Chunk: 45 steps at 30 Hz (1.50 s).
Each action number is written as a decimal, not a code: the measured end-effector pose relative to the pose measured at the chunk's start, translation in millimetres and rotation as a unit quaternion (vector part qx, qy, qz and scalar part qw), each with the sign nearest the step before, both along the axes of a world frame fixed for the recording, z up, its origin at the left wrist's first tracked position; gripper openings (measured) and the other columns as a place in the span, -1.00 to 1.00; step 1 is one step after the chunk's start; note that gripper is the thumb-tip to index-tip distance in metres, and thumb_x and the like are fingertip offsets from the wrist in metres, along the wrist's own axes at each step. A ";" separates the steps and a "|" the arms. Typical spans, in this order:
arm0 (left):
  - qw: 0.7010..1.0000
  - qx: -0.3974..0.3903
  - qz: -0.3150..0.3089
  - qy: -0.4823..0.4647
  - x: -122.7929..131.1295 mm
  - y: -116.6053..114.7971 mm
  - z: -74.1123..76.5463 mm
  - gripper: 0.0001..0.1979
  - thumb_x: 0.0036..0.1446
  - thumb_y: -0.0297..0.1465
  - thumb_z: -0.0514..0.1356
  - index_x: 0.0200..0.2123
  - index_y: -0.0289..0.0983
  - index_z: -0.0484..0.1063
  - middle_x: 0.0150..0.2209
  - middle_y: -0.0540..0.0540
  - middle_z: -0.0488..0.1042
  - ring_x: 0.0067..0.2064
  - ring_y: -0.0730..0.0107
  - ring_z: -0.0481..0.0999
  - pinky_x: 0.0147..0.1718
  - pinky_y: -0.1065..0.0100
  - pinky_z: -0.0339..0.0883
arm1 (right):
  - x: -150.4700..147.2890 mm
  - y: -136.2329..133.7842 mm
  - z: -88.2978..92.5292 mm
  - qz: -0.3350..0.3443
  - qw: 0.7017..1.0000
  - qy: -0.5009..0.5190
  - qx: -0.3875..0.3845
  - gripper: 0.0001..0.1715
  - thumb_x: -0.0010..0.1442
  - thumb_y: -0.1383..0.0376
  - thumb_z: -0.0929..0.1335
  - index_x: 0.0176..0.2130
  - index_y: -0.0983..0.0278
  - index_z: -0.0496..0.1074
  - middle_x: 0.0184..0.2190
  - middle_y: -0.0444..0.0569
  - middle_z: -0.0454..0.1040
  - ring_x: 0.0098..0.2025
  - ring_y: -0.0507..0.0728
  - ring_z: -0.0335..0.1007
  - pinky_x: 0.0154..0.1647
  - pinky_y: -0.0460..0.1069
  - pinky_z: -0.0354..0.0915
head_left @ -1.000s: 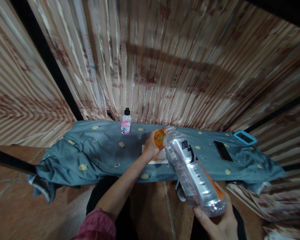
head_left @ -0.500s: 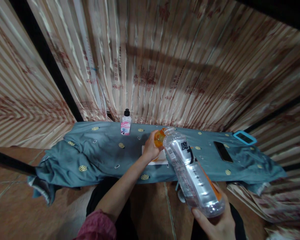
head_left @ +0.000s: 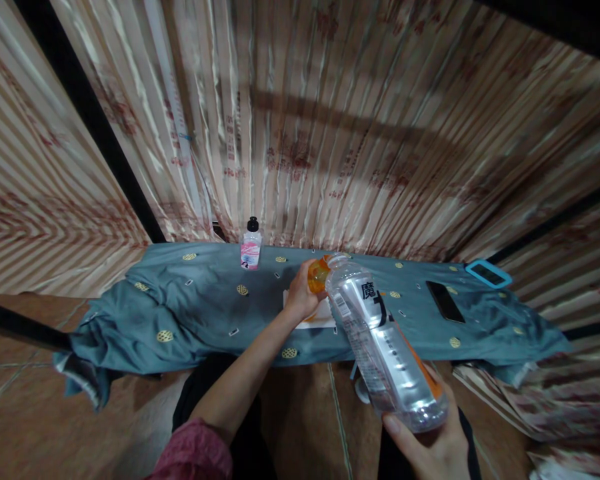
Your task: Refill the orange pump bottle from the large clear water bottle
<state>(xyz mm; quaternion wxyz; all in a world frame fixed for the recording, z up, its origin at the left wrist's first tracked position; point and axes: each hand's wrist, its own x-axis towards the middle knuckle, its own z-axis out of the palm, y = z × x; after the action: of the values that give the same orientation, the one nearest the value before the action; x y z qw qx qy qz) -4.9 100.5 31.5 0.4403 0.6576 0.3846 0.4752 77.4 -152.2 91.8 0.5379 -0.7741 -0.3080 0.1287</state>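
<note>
My right hand (head_left: 433,443) grips the base of a large clear plastic bottle (head_left: 380,340), tilted so its open neck points away from me over the table. Its neck meets a small orange container (head_left: 319,275) that my left hand (head_left: 300,297) is closed around. Under the left hand lies a white paper or cloth (head_left: 320,317) on the blue-grey tablecloth (head_left: 205,313). The bottle carries a black character label and an orange strip.
A small bottle with a pink label and black cap (head_left: 251,247) stands at the table's back. A black phone (head_left: 445,301) and a blue-framed device (head_left: 489,273) lie at the right. Striped curtains (head_left: 330,120) hang behind. Brown tiled floor lies below.
Almost nothing differs. Both hands keep their hold, and the big bottle has shifted very slightly to the left.
</note>
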 end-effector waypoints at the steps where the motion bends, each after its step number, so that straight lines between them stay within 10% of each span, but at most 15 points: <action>1: 1.000 0.001 0.000 -0.001 -0.2 0.1 0.0 -0.29 -0.14 -0.48 0.43 0.11 -0.19 0.27 0.01 -0.14 0.54 0.04 0.11 0.56 0.08 0.07 0.40 | -0.2 0.1 0.4 0.002 1.000 -0.001 0.002 0.06 -0.12 -0.13 0.48 0.20 0.35 0.24 0.02 0.17 0.41 0.01 0.33 0.45 0.03 0.11 0.35; 45: 0.999 0.033 0.006 0.021 0.8 1.1 -6.7 -0.27 -0.14 -0.44 0.43 0.13 -0.20 0.25 0.06 -0.17 0.52 0.05 0.11 0.56 0.06 0.09 0.44 | 3.7 1.4 -0.5 0.005 1.000 0.009 0.017 -0.02 -0.11 -0.13 0.47 0.13 0.31 0.23 0.05 0.20 0.47 0.01 0.34 0.50 -0.02 0.09 0.41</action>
<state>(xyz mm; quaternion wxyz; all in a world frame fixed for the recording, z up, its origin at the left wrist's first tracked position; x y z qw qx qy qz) -4.1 101.6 24.8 0.4072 0.6790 0.3820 0.4767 81.1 -150.7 91.2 0.5534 -0.7619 -0.3091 0.1333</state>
